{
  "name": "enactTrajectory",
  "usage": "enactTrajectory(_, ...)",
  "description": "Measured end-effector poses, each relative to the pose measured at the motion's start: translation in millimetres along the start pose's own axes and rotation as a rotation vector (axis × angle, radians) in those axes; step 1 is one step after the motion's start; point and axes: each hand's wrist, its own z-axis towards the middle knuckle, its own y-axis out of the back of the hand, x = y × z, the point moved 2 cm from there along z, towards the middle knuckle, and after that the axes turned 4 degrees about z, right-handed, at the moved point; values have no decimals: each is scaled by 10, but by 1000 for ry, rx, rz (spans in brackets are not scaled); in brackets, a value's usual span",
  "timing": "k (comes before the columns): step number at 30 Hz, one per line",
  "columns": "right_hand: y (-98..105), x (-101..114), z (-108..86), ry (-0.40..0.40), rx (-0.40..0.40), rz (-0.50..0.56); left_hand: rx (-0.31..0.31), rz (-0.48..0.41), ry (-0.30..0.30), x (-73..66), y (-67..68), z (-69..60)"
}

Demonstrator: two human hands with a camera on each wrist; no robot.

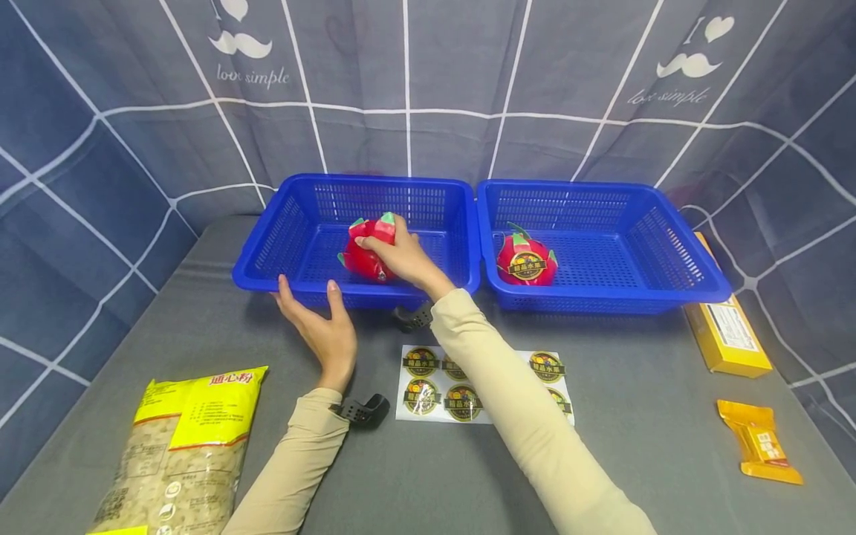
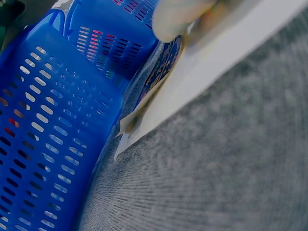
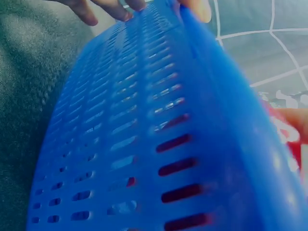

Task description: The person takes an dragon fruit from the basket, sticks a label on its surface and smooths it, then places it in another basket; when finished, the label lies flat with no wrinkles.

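My right hand (image 1: 406,256) reaches into the left blue basket (image 1: 257,264) and holds a red dragon fruit (image 1: 366,261) with green tips. The hand covers part of the fruit. At that basket's front rim, my left hand (image 1: 321,331) touches the edge with thumb and forefinger extended; its fingers (image 3: 82,9) also show beside the basket's wall in the right wrist view. Another dragon fruit (image 1: 518,249) lies in the right blue basket (image 1: 695,279), with a round black-and-gold sticker (image 1: 527,266) on its front.
A sticker sheet (image 1: 441,412) lies under my right forearm. Left of my left arm is a yellow-topped pasta bag (image 1: 180,446). At the right are a yellow box (image 1: 729,334) and a small orange packet (image 1: 761,442). A grey checked curtain (image 1: 455,74) hangs behind the baskets.
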Motion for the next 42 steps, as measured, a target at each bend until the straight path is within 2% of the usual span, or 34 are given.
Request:
enactTrajectory(6, 47, -5, -82, 90, 2, 153, 8, 8, 2, 0, -1, 6)
enactTrajectory(12, 125, -16, -242, 177, -59, 258, 16, 13, 27, 13, 14, -1)
enactTrajectory(17, 216, -18, -420, 190, -95, 344, 4, 5, 14, 14, 21, 0)
enactTrajectory(26, 466, -78, -815, 244, -97, 524, 7, 0, 10, -4, 23, 9)
enactTrajectory(30, 561, -133, -1003, 274, -105, 514, 8, -3, 9, -13, 24, 7)
enactTrajectory(33, 619, -198, -1144, 286, -123, 469, 0, -12, 5, -23, 24, 7)
enactTrajectory(40, 699, -374, -1459, 315, -130, 402, -10, -74, -6, -339, 104, -67)
enactTrajectory(42, 711, -456, -1538, 342, -117, 391, -14, -75, -12, -343, 100, -68)
